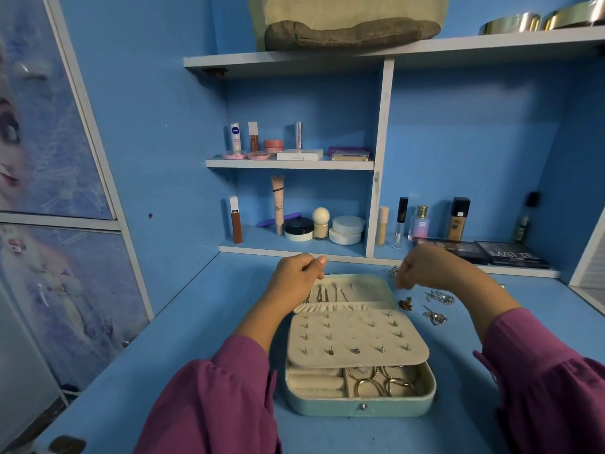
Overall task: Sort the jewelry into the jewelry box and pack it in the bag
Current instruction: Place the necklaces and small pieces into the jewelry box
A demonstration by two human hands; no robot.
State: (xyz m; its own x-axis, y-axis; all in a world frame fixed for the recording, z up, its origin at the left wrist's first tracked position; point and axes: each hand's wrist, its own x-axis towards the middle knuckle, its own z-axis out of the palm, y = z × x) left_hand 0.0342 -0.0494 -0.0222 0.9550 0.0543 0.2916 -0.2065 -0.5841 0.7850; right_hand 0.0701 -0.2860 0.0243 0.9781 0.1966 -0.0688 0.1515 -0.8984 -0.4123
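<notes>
A mint jewelry box (360,408) lies open on the blue desk. Its cream earring panel (357,339) holds several studs, and gold rings and bangles (379,381) lie in the bottom tray. Chains hang in the lid (366,290). My left hand (296,276) hovers over the lid's left side with fingers curled; nothing shows in it. Blurred and curled, my right hand (422,270) is just right of the lid, above loose jewelry. Silver earrings (435,317) and a gold piece (406,303) lie on the desk right of the box. A canvas bag (347,24) sits on the top shelf.
Cosmetics bottles and jars (314,224) fill the lower shelves behind the box. Dark makeup palettes (510,255) lie at the back right, close to my right hand. Metal tins (510,23) stand on the top shelf. A cabinet door (49,158) closes off the left.
</notes>
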